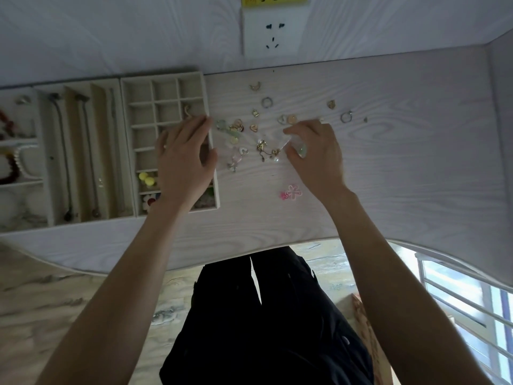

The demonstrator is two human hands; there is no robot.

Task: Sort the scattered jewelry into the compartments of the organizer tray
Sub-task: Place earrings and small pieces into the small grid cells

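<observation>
From the head view, the left hand hovered with relaxed, spread fingers over the organizer tray, holding nothing. The scattered jewelry lay between both hands, and the right hand pinched a small greenish piece.

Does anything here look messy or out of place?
Yes: small jewelry lies scattered loose on the desk beside the tray, whose upper compartments are mostly bare. A pink flower piece sits apart, nearer the person.
</observation>
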